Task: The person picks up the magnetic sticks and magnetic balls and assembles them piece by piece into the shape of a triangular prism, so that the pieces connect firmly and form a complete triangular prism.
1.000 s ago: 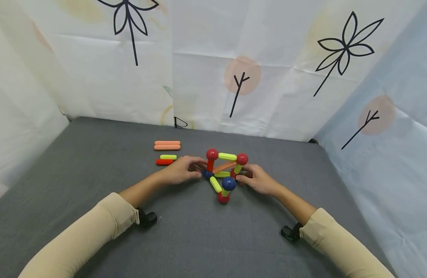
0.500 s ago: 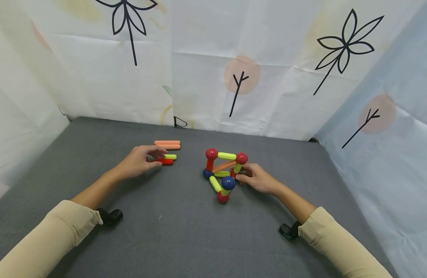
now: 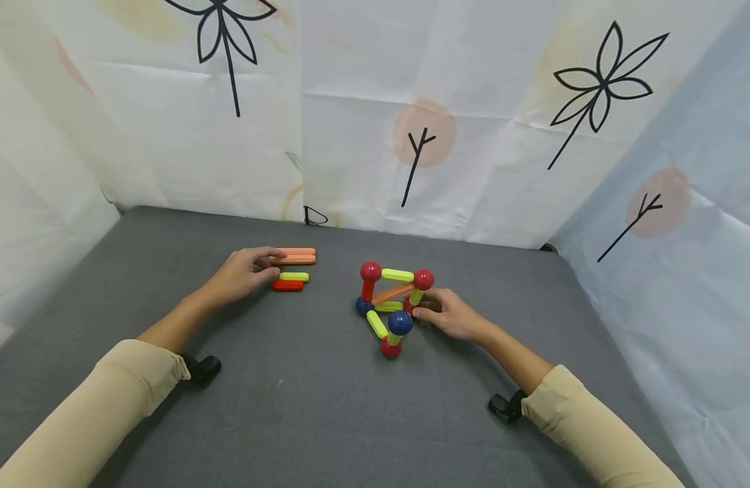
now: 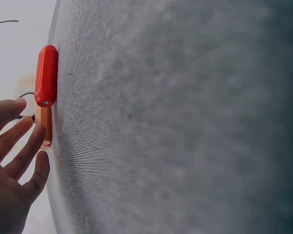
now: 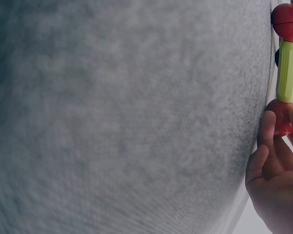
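Observation:
My left hand (image 3: 240, 276) reaches over the left end of two orange magnetic rods (image 3: 297, 257), its fingers spread and nothing gripped in the left wrist view. Just in front of those lie a yellow-green rod (image 3: 296, 276) and a red rod (image 3: 287, 286). With my right hand (image 3: 452, 316) I hold a lower red ball (image 5: 281, 119) of a standing ball-and-rod frame. An upright yellow-green rod (image 5: 286, 73) joins this ball to an upper red ball (image 3: 423, 278). A slanting orange rod (image 3: 393, 293) crosses the frame's rear side. At the front, a blue ball (image 3: 400, 322) tops a short upright.
Grey cloth covers the table (image 3: 326, 420). A white printed curtain (image 3: 350, 135) rises along its back edge, with more fabric at both sides. Each forearm wears a black wrist strap with a camera (image 3: 202, 370).
My left hand has left the frame's left side and moved left, first to the red and yellow-green rods, then slightly back to the orange rods. The right hand keeps its hold.

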Action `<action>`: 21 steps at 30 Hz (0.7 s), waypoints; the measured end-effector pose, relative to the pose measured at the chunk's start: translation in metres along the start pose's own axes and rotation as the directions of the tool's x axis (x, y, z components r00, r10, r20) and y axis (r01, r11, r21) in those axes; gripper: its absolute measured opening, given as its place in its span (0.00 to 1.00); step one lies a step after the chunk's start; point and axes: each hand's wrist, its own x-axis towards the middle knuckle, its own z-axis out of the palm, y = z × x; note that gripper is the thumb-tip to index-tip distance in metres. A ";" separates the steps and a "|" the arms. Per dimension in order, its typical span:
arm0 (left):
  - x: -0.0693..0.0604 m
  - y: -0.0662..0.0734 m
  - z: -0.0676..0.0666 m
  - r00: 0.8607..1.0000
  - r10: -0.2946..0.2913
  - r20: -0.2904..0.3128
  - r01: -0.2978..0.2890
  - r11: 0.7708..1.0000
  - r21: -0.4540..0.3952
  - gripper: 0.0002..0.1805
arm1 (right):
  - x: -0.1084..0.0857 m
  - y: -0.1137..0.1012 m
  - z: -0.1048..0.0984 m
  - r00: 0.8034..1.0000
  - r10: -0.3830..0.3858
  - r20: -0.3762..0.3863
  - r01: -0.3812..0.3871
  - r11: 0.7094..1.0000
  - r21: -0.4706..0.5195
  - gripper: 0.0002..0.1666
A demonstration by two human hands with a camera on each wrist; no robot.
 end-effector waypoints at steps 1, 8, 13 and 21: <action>0.001 -0.001 0.000 1.000 -0.008 0.003 0.008 1.000 0.001 0.21 | 0.000 0.000 0.000 1.000 -0.003 0.000 0.003 1.000 0.003 0.18; 0.018 -0.004 0.003 0.999 -0.045 0.002 0.045 0.990 0.137 0.21 | 0.000 0.001 0.000 1.000 -0.017 0.000 0.017 1.000 0.012 0.18; 0.031 -0.001 0.007 0.999 -0.043 -0.001 0.042 0.962 0.271 0.15 | 0.000 0.000 -0.001 1.000 -0.004 0.003 0.004 1.000 0.020 0.19; 0.028 0.007 0.009 0.998 -0.017 -0.055 0.031 0.964 0.263 0.18 | 0.000 -0.001 0.000 1.000 -0.009 -0.003 0.009 1.000 0.000 0.19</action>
